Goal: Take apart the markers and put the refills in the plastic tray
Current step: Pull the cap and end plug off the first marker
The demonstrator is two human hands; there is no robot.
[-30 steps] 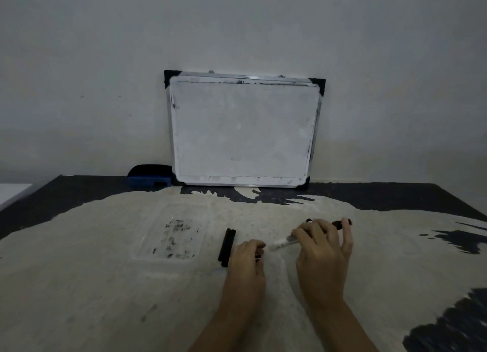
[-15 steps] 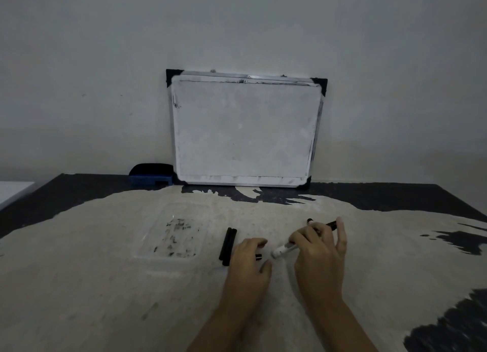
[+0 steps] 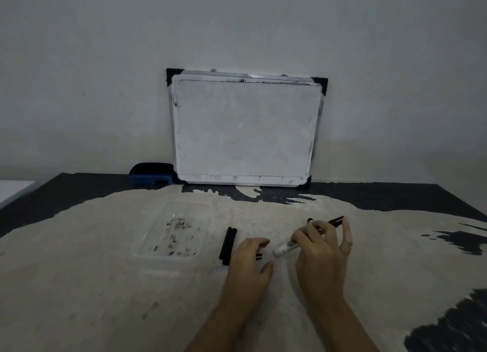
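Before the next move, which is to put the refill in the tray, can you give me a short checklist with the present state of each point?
1. Right hand grips the marker: ok.
2. Refill already free of the marker body: cannot tell, the fingers hide the join.
3. Left hand has let go of the small black piece: cannot tell.
4. Plastic tray within view, left of both hands: ok.
5. Way to the tray free: not ok, two black tubes lie between.
6. Light enough to see details: not ok, dim.
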